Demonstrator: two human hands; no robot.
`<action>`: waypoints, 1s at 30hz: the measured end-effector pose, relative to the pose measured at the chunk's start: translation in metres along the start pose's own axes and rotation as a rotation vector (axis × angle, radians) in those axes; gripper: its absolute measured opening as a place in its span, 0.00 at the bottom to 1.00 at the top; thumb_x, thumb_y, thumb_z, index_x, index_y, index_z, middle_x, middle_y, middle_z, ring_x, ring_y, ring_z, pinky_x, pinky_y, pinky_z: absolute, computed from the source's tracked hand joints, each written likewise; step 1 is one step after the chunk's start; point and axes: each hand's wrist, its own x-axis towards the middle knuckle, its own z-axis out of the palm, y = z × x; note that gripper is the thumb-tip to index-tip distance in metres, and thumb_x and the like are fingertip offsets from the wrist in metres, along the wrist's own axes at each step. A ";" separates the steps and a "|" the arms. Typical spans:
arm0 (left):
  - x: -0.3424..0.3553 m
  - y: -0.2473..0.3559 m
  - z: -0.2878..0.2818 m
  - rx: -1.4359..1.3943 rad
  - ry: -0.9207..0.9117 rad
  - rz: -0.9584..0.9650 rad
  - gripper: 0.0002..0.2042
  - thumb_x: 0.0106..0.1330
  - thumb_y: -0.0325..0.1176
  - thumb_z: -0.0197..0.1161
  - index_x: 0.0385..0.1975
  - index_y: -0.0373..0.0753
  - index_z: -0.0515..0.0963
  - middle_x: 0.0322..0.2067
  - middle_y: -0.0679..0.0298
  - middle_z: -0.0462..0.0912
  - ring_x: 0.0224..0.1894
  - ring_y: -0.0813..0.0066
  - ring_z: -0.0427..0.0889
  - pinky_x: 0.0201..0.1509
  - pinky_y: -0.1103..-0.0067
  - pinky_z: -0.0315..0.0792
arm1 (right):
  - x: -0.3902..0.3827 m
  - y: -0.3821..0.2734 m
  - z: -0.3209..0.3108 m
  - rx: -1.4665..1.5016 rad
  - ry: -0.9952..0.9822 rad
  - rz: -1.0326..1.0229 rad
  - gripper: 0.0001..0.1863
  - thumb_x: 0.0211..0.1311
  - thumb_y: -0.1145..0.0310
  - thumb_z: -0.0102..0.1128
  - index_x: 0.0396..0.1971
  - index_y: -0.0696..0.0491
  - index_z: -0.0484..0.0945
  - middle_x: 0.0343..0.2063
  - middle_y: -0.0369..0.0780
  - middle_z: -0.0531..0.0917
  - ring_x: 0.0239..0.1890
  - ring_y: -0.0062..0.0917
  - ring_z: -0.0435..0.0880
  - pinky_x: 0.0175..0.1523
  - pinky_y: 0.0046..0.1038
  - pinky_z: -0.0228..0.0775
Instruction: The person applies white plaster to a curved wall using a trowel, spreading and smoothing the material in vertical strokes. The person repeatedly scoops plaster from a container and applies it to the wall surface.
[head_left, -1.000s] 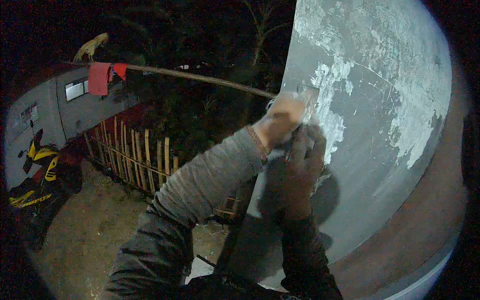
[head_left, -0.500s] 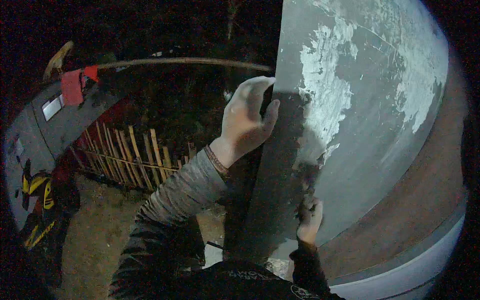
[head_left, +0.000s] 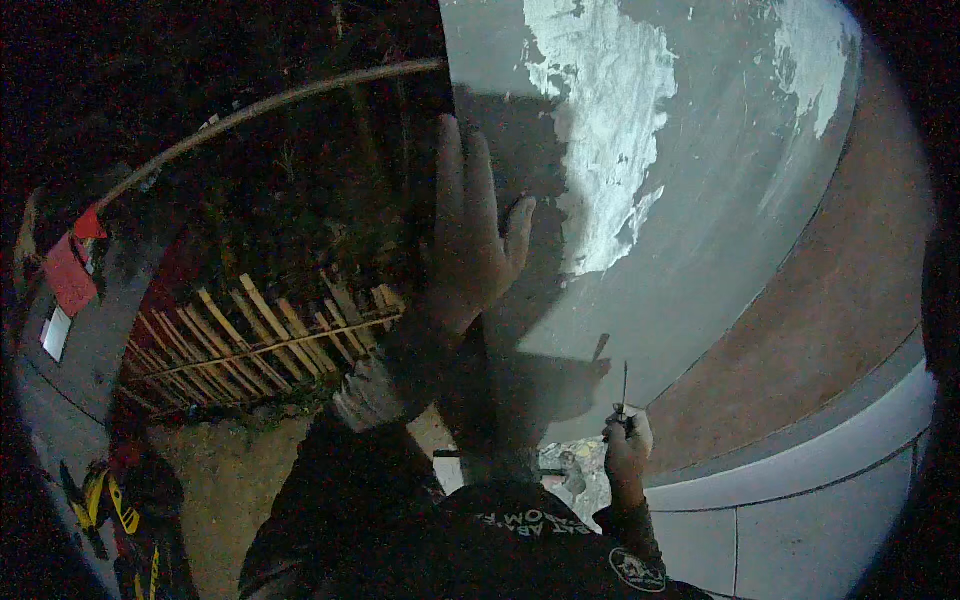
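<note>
A grey wall with rough white patches rises in front of me. My left hand is raised at the wall's left edge, fingers stretched upward and thumb apart, holding nothing; it lies in shadow. Whether its palm touches the wall I cannot tell. Lower right, my right hand is closed around the handle of a thin-bladed scraper. The blade points up and shows nearly edge-on. It appears apart from the wall, and a shadow falls on the grey surface to its left.
Brown wall and a pale curved ledge border the grey face on the right. A slatted bamboo fence, a pole with red cloth, and a yellow-and-black motorcycle are at left.
My view has shifted, moving the wall leftward in the picture. My left hand's curled fingers have straightened. My right hand has moved down with the scraper, away from the white patch.
</note>
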 end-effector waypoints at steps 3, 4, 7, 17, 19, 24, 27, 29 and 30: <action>0.000 -0.003 0.002 -0.040 -0.008 -0.030 0.43 0.67 0.32 0.67 0.75 0.23 0.48 0.75 0.31 0.47 0.78 0.31 0.47 0.80 0.56 0.48 | 0.013 -0.020 -0.002 0.058 -0.058 0.090 0.19 0.73 0.74 0.52 0.61 0.59 0.73 0.28 0.33 0.78 0.26 0.16 0.75 0.31 0.20 0.69; 0.000 -0.004 0.003 -0.061 -0.023 -0.053 0.43 0.67 0.32 0.67 0.75 0.23 0.48 0.75 0.31 0.47 0.78 0.31 0.47 0.80 0.56 0.48 | 0.017 -0.028 -0.002 0.076 -0.080 0.017 0.20 0.73 0.75 0.51 0.63 0.59 0.71 0.28 0.33 0.78 0.26 0.16 0.75 0.31 0.20 0.69; -0.002 -0.004 0.005 -0.065 0.024 -0.053 0.43 0.67 0.33 0.67 0.75 0.23 0.47 0.75 0.32 0.47 0.78 0.35 0.48 0.81 0.59 0.47 | 0.028 -0.054 0.001 0.110 -0.137 0.008 0.25 0.73 0.76 0.50 0.69 0.58 0.68 0.29 0.34 0.78 0.27 0.16 0.75 0.32 0.21 0.70; -0.017 -0.019 0.019 -0.355 0.027 -0.142 0.43 0.67 0.31 0.68 0.75 0.21 0.48 0.73 0.34 0.55 0.76 0.40 0.56 0.80 0.61 0.49 | 0.056 -0.140 0.023 -0.111 -0.035 -0.460 0.32 0.61 0.82 0.44 0.68 0.58 0.72 0.34 0.43 0.82 0.27 0.23 0.75 0.36 0.24 0.71; -0.021 -0.023 0.022 -0.457 0.035 -0.142 0.42 0.67 0.32 0.68 0.75 0.22 0.49 0.73 0.35 0.56 0.76 0.41 0.56 0.80 0.60 0.50 | 0.052 -0.143 0.028 0.213 -0.050 -0.210 0.31 0.62 0.81 0.44 0.68 0.59 0.72 0.31 0.42 0.81 0.23 0.22 0.74 0.30 0.22 0.69; -0.023 -0.036 0.022 -0.621 -0.052 -0.192 0.42 0.67 0.31 0.67 0.77 0.28 0.49 0.76 0.40 0.54 0.78 0.46 0.53 0.80 0.59 0.50 | 0.028 -0.119 0.050 0.897 -0.021 0.593 0.29 0.64 0.75 0.47 0.67 0.58 0.70 0.30 0.45 0.82 0.21 0.25 0.76 0.21 0.23 0.68; -0.021 -0.043 0.019 -0.822 -0.140 -0.269 0.41 0.67 0.29 0.65 0.76 0.27 0.50 0.76 0.41 0.53 0.79 0.47 0.52 0.80 0.61 0.49 | 0.001 -0.101 0.078 0.797 -0.053 0.547 0.24 0.67 0.71 0.49 0.63 0.60 0.71 0.33 0.47 0.83 0.25 0.29 0.80 0.29 0.27 0.74; -0.021 -0.046 0.017 -0.802 -0.189 -0.246 0.40 0.68 0.29 0.64 0.76 0.26 0.50 0.76 0.41 0.52 0.79 0.47 0.52 0.80 0.62 0.48 | -0.020 -0.096 0.097 0.801 -0.076 0.718 0.18 0.74 0.66 0.48 0.54 0.62 0.77 0.38 0.47 0.86 0.31 0.30 0.84 0.37 0.30 0.78; -0.021 -0.047 0.014 -0.721 -0.189 -0.175 0.39 0.69 0.28 0.63 0.76 0.26 0.50 0.76 0.41 0.52 0.79 0.48 0.52 0.80 0.63 0.47 | -0.030 -0.096 0.106 0.901 -0.115 0.639 0.18 0.75 0.67 0.48 0.56 0.61 0.76 0.38 0.47 0.86 0.31 0.30 0.84 0.38 0.30 0.78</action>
